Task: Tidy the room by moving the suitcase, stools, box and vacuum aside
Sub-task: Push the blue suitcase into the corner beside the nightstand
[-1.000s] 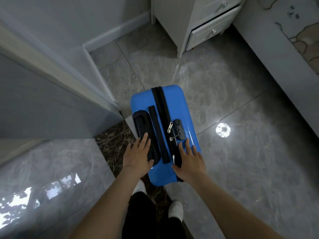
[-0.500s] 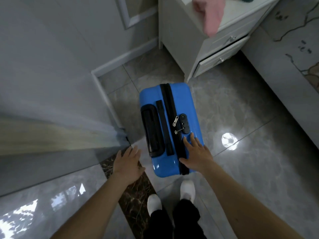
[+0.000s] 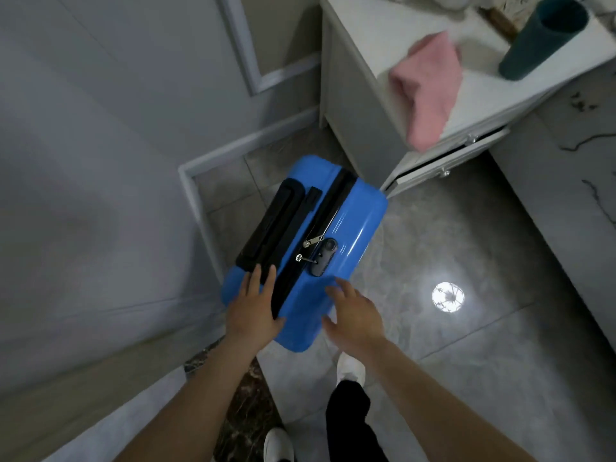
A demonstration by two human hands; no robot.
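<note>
A blue hard-shell suitcase point(image 3: 353, 228) stands upright on the tiled floor, seen from above, with a black zip line, a black top handle and a small lock. It is turned so its far end points towards the cabinet corner. My left hand point(image 3: 255, 311) rests flat on its near top edge, fingers straight over the black zip. My right hand point(image 3: 355, 315) is at the suitcase's near right corner with fingers spread and relaxed; contact is unclear.
A white bedside cabinet point(image 3: 360, 105) with a slightly open drawer stands just beyond the suitcase, carrying a pink cloth point(image 3: 430, 88) and a dark teal cup point(image 3: 543, 38). A wall corner with white skirting point(image 3: 196, 201) is at left. A bed edge point(image 3: 566, 201) runs along the right.
The suitcase has rolled forward and rotated towards the cabinet. My left hand came back from the door frame onto the suitcase top; my right hand slid to the near right corner.
</note>
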